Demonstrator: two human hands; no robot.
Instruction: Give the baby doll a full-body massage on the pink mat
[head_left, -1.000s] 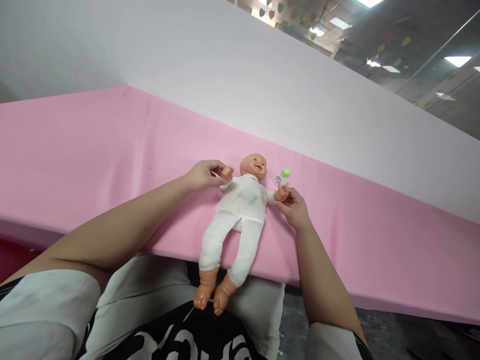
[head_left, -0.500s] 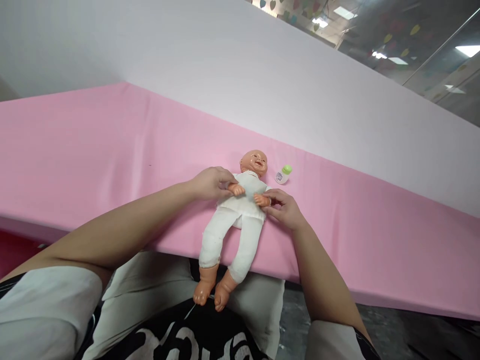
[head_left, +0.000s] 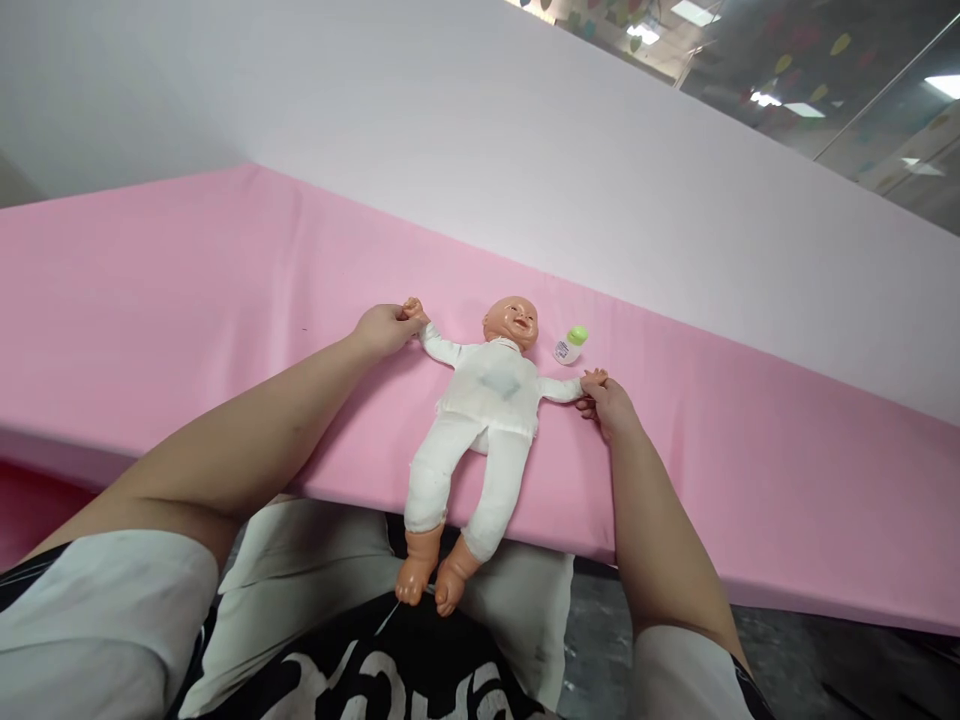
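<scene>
Doll (head_left: 480,420) lies face up on the pink table (head_left: 187,290), its head toward 12 o'clock and its legs toward 6 o'clock. It has a bald, peach-coloured plastic head with a laughing face, and a soft body in a white top and white trousers; a faint greenish patch shows on the chest. Bare plastic feet hang past the near table edge, over the person's lap. Both doll arms are stretched straight out from the shoulders, one toward 10 o'clock, the other toward 3 o'clock, so the body makes a cross shape.

Left hand (head_left: 384,328) is at the doll's 10 o'clock, fingers curled and pinching the small plastic hand at the end of that sleeve; the forearm runs from the lower left, resting over the table edge. Right hand (head_left: 609,402) is at the doll's 3 o'clock, fingers closed in a pinch on the doll's other hand, with the knuckles up and the forearm coming from the 5 o'clock side across the table edge. Both wrists are nearly straight, and the two hands are well apart, with the doll between them.

A small bottle (head_left: 570,344) with a green cap lies on the table at the doll's 1 o'clock, just beside the head and near the right hand, touching neither. A pale wall (head_left: 525,150) rises behind the table.
</scene>
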